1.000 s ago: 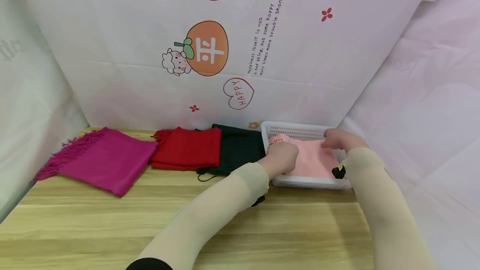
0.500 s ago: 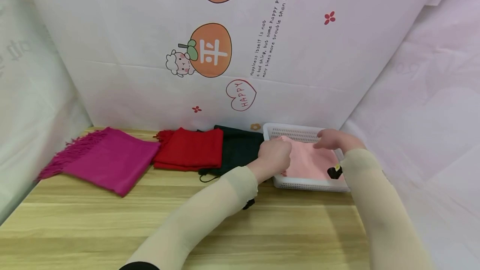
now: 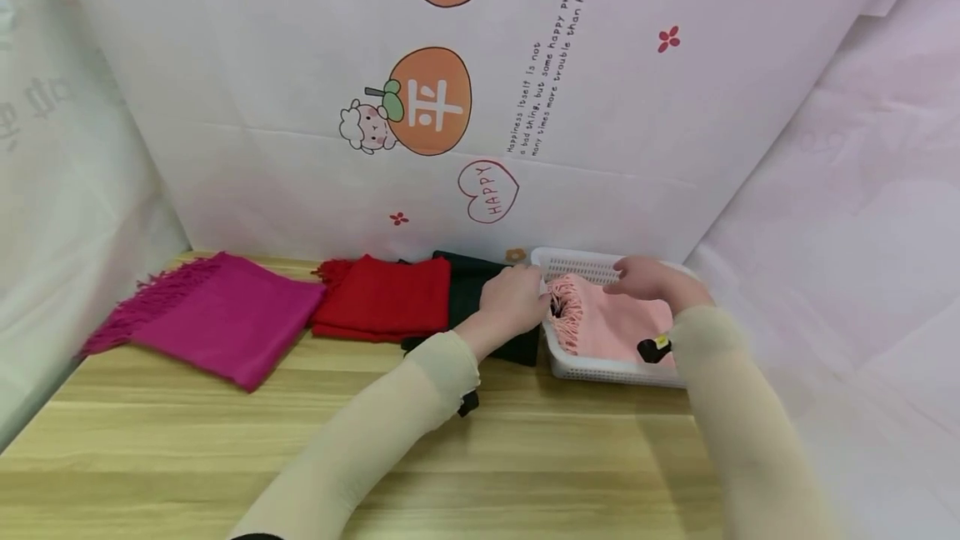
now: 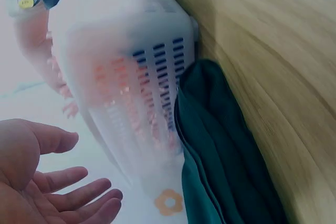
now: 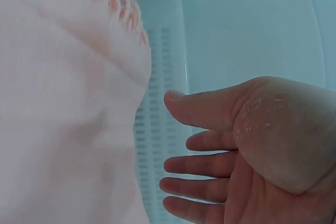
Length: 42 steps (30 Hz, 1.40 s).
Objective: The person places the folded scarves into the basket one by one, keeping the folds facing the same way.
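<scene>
A folded pink scarf (image 3: 622, 315) with a fringe at its left end lies in a white plastic basket (image 3: 615, 375) with slotted walls. My left hand (image 3: 513, 300) is over the basket's left rim, above the dark green folded cloth (image 4: 220, 140). Its fingers are spread and loosely bent, with nothing between them, in the left wrist view. My right hand (image 3: 651, 280) hovers at the back of the pink scarf, near the basket's far rim. In the right wrist view its thumb and fingers point toward the scarf and hold nothing.
Left of the green cloth lie a folded red scarf (image 3: 386, 298) and a folded magenta scarf (image 3: 232, 319) with a long fringe. A printed white sheet (image 3: 300, 173) stands behind the wooden table (image 3: 525, 457), and pale sheets hang at both sides.
My left hand has moved left off the scarf, uncovering its fringe, and its fingers have loosened. My right hand has shifted a little left along the scarf's back edge.
</scene>
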Tool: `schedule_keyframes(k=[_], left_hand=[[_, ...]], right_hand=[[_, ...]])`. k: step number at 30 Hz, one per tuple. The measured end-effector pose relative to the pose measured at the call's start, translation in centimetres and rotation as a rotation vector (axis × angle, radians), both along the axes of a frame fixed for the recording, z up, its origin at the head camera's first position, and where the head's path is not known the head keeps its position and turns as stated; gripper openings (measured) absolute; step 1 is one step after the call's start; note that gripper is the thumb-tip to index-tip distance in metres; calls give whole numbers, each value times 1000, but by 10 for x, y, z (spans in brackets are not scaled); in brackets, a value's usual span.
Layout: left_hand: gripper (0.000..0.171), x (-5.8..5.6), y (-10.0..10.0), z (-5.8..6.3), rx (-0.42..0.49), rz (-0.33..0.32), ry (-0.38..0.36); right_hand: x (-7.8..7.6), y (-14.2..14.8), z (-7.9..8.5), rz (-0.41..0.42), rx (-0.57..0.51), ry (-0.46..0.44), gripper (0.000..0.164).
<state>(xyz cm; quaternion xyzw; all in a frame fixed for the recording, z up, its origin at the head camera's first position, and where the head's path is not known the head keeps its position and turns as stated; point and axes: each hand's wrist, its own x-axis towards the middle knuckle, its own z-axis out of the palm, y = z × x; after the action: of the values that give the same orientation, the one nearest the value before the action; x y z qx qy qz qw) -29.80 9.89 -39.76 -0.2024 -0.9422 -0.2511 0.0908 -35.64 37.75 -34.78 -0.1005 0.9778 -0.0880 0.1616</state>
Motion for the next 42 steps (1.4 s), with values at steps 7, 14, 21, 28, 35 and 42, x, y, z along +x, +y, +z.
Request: schedule_keyframes(k=[7, 14, 21, 28, 35, 42], left_hand=[[42, -1, -35, -3, 12, 28, -17], [49, -3, -73, -7, 14, 102, -45], [51, 0, -106, -8, 28, 148, -54], [55, 8, -136, -7, 45, 165, -44], [61, 16, -164, -7, 60, 189, -77], [60, 25, -187, -4, 80, 203, -64]], right_hand=[[4, -26, -9, -34, -65, 70, 75], [14, -52, -11, -90, -163, 62, 76], [25, -77, -14, -122, -257, 100, 81], [39, -97, -13, -122, -305, 162, 83], [48, -117, -14, -126, -346, 191, 74], [60, -140, -14, -122, -414, 211, 77]])
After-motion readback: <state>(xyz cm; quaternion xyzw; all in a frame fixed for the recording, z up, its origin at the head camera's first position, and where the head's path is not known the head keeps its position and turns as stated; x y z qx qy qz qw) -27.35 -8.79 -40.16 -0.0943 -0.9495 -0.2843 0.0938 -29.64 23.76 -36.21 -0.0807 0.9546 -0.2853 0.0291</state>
